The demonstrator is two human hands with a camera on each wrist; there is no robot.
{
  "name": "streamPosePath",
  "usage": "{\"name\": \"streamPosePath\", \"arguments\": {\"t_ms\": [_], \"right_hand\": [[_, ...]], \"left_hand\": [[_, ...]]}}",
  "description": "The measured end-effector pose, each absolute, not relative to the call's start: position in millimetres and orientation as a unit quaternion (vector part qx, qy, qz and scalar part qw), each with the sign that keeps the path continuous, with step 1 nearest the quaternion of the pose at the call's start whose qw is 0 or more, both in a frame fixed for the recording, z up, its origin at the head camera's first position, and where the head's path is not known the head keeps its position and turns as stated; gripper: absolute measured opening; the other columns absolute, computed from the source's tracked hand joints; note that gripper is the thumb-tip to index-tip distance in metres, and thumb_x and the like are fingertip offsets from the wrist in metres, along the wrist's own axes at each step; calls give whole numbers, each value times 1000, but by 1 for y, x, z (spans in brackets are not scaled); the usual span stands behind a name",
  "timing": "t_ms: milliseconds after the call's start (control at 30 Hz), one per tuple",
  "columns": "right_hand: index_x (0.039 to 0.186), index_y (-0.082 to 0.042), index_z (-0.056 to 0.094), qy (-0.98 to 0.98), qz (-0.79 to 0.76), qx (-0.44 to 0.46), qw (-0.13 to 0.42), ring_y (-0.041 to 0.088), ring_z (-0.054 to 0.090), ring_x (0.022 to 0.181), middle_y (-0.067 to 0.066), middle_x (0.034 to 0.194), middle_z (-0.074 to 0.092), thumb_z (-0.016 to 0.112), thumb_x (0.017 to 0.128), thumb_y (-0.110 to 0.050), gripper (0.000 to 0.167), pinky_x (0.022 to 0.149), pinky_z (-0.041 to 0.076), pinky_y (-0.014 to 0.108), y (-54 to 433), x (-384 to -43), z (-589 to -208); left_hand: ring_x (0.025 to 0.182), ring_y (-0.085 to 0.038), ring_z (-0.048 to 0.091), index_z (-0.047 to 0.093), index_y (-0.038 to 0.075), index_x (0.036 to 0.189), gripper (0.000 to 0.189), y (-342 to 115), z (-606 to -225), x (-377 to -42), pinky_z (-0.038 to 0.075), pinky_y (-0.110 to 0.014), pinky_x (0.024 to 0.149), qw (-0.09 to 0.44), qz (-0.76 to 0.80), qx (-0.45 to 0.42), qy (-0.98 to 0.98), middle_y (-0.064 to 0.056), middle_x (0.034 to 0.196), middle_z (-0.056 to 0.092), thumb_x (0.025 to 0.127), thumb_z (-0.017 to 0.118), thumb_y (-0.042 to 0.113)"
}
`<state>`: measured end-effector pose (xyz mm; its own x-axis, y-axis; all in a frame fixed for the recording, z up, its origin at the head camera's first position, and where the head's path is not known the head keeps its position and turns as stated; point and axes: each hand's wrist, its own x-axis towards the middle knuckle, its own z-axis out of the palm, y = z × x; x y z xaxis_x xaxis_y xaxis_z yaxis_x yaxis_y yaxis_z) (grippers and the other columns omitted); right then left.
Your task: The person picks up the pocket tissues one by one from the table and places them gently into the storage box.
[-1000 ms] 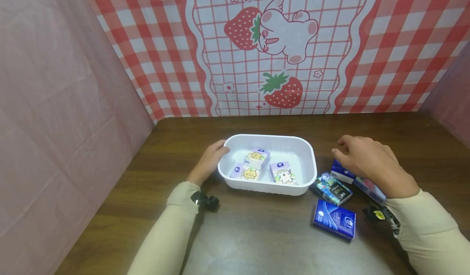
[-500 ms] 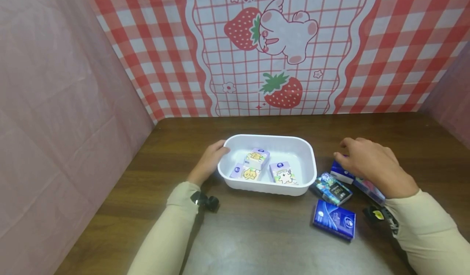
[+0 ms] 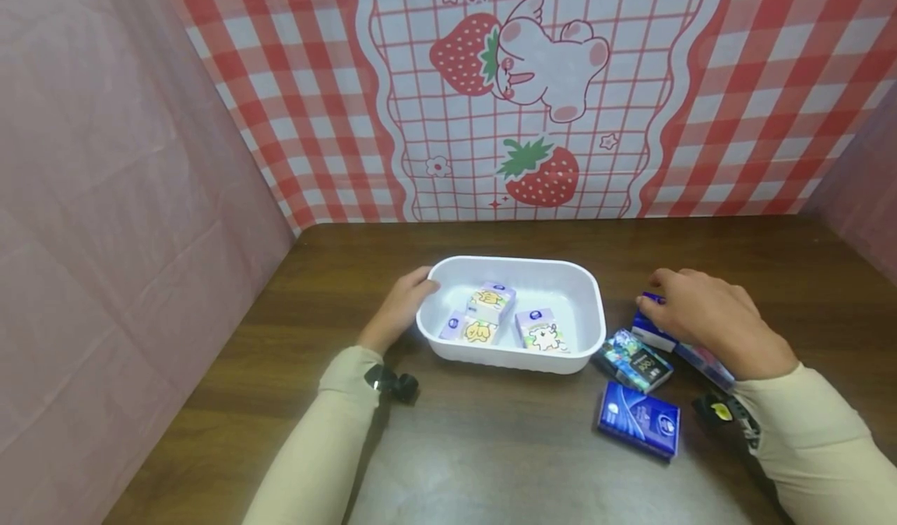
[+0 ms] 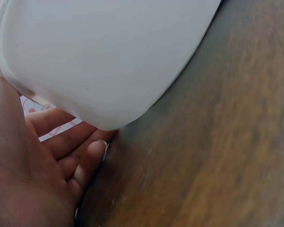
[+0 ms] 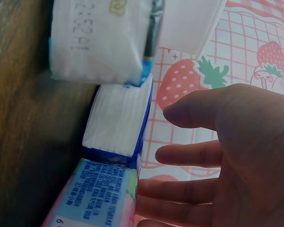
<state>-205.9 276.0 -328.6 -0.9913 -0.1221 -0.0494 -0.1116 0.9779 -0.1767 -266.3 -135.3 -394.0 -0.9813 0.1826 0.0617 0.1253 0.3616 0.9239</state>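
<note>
My left hand (image 3: 399, 307) holds the left end of a white plastic basin (image 3: 511, 360), thumb over its rim and fingers along the outer wall (image 4: 109, 61). Three lilac tissue packs (image 3: 541, 336) with cartoon animals lie inside, two overlapping at the left. Over a dark blue tissue pack (image 3: 653, 335) my right hand (image 3: 715, 318) hovers with nothing between thumb and fingers. In the right wrist view this pack's white side (image 5: 116, 118) shows, near the hand's parted fingers. A pink and blue tissue pack (image 5: 97, 194) adjoins it, mostly under the hand in the head view.
A dark floral tissue pack (image 3: 636, 360) lies against the basin's right end. Nearer the front is another blue tissue pack (image 3: 639, 420). The brown wooden table (image 3: 462, 447) meets a red-checked cloth (image 3: 308, 89) at the back and a pink cloth (image 3: 126, 221) at the left.
My right hand has lowered slightly towards the dark blue tissue pack, and more of that pack shows past the fingers. The left hand and the basin have stayed in place.
</note>
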Motion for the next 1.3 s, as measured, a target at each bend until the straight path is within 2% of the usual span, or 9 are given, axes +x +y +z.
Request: {"name": "streamPosePath", "arguments": {"t_ms": [500, 1133, 1300], "right_hand": [[133, 9, 50, 993, -89, -69, 36, 58, 53, 111, 37, 122, 57, 63, 93, -49, 72, 81, 45, 74, 278, -204, -333], [130, 9, 53, 993, -80, -66, 48, 55, 57, 103, 35, 115, 60, 64, 92, -52, 73, 74, 50, 69, 271, -205, -336], [131, 9, 52, 994, -76, -61, 53, 55, 57, 104, 36, 117, 59, 64, 91, -54, 76, 75, 49, 70, 270, -206, -338]], "left_hand": [[103, -24, 65, 58, 8, 137, 39, -135, -395, -267, 53, -40, 92, 27, 560, 94, 822, -10, 118, 66, 102, 51, 25], [101, -24, 65, 59, 6, 135, 39, -136, -396, -267, 54, -39, 90, 22, 565, 100, 818, -11, 116, 67, 101, 51, 23], [101, -24, 65, 59, 7, 135, 38, -136, -396, -267, 54, -39, 90, 22, 565, 100, 819, -11, 116, 67, 101, 52, 23]]}}
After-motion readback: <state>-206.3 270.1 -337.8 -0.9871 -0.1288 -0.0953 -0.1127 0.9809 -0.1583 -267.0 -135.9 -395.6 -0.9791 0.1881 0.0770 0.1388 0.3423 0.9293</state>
